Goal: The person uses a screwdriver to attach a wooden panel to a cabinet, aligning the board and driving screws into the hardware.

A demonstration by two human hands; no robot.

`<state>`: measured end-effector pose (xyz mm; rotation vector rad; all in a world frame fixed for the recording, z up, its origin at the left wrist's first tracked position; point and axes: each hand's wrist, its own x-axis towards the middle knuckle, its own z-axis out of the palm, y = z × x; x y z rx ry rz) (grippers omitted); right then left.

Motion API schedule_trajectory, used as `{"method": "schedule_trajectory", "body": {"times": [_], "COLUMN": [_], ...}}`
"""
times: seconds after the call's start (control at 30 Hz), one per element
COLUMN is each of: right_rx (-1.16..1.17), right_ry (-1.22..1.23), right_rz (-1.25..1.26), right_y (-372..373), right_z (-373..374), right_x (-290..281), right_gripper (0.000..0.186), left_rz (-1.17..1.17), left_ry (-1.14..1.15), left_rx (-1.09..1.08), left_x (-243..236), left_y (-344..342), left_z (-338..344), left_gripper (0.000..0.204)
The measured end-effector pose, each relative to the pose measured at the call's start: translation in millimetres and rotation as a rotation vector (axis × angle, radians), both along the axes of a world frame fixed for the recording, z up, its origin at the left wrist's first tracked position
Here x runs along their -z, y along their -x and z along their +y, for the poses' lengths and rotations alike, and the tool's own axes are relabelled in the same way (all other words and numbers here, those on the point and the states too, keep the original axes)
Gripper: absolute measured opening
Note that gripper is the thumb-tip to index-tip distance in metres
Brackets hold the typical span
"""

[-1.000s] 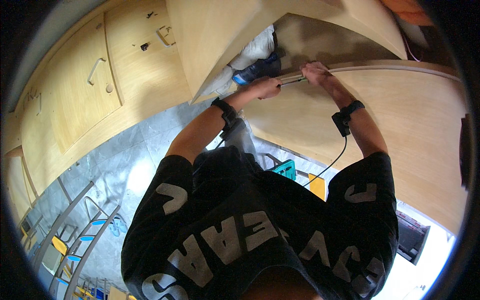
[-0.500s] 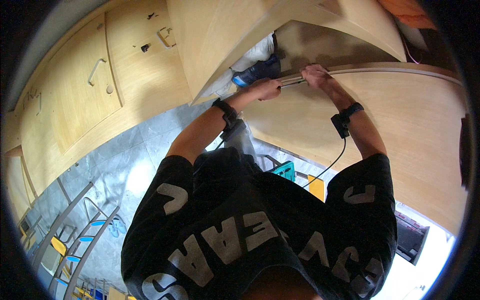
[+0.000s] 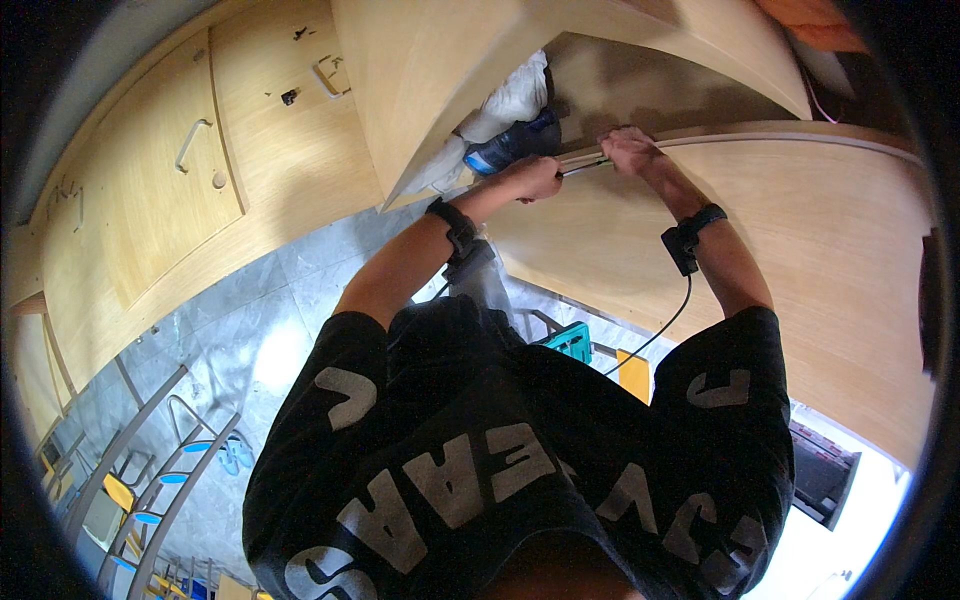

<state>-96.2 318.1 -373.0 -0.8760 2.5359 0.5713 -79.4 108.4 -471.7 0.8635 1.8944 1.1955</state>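
1. Where the scene begins on the far left, a pale wooden door (image 3: 150, 200) carries a curved metal handle (image 3: 182, 158), and below it a grey ladder (image 3: 173, 477) with blue steps leans over the tiled floor (image 3: 225, 330).
2. Beside the ladder, a pair of light blue slippers (image 3: 231, 458) sits on the floor, and higher up a small black piece (image 3: 289, 97) lies on pale wood.
3. Near the middle, white bags (image 3: 515, 100) and a dark bundle (image 3: 522, 138) with a blue patch lie just beyond the left hand (image 3: 535, 180), whose fingers are clenched around one end of a thin rod (image 3: 583, 168).
4. That rod spans the gap between both hands, along the upper edge of a wide wooden board (image 3: 780, 240); a teal case (image 3: 568, 343) shows well below it.
5. At the rod's other end, the right hand (image 3: 632, 152) rests at the board's edge with bent fingers; whether they grip the rod or only the edge, I cannot tell.
6. Farther right, a black box (image 3: 680, 250) is strapped to the right wrist, with a cable (image 3: 668, 325) trailing down from it.
7. Past that, something orange (image 3: 820, 25) fills the top corner.
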Motion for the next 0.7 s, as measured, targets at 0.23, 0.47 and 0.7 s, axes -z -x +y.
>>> {"method": "schedule_trajectory", "body": {"times": [0.23,0.47,0.7], "right_rx": [0.19,-0.068,0.265], "right_ry": [-0.088,-0.044,0.592], "right_rz": [-0.079,0.014,0.386], "right_y": [3,-7,-48], "right_z": [5,-8,-42], "right_x": [-1,-18,-15], "right_gripper": [0.018,0.018,0.015], "left_rz": [-0.734,-0.93,-0.422], "left_ry": [0.007,-0.13,-0.069], "left_rx": [-0.07,-0.055,-0.193], "left_x": [1,-22,-23], "left_y": [21,6,18], "left_z": [-8,-20,-9], "left_gripper": [0.025,0.022,0.021]}}
